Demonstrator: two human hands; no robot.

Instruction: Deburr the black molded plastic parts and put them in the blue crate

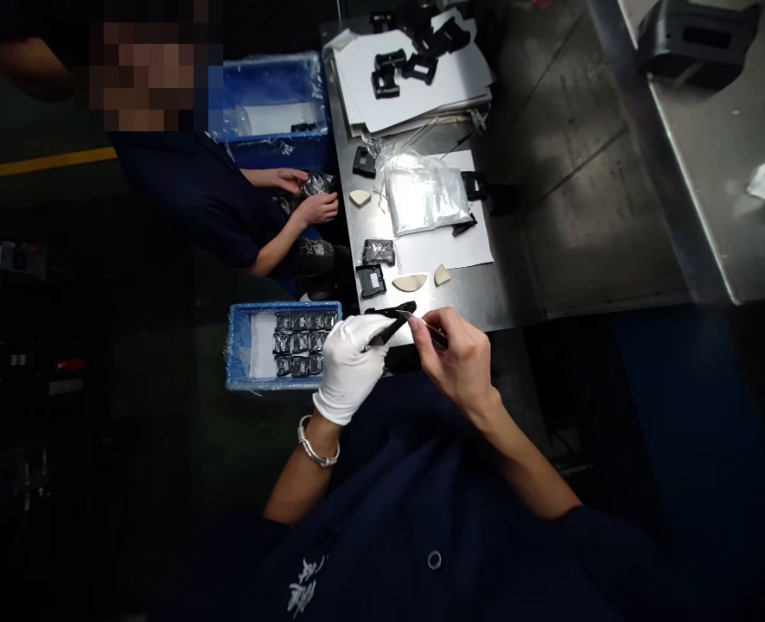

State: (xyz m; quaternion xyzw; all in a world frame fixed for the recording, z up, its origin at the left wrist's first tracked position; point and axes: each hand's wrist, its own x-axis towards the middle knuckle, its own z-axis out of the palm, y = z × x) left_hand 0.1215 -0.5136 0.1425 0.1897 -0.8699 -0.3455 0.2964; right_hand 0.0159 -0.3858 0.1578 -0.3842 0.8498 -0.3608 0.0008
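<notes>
My left hand (351,367), in a white glove, is closed around a black plastic part (390,328), which is held tilted just off the table's near edge. My bare right hand (463,358) pinches a slim tool with a thin metal tip (404,314); the tip meets the black part's upper end. Fingers cover most of the tool, so whether it is a knife or a scraper I cannot tell. Just beyond my hands lie two pale, curved pieces, a longer one (410,283) and a smaller one (443,275), with a black plastic frame (371,282) to their left.
A metal table (518,259) carries clear plastic bags (424,194) and a paper stack (362,86) topped with several black parts. Left of it, a blue bin (239,386) holds wrapped black parts. A co-worker's hands (317,207) hold a wrapped part near another blue bin (278,69).
</notes>
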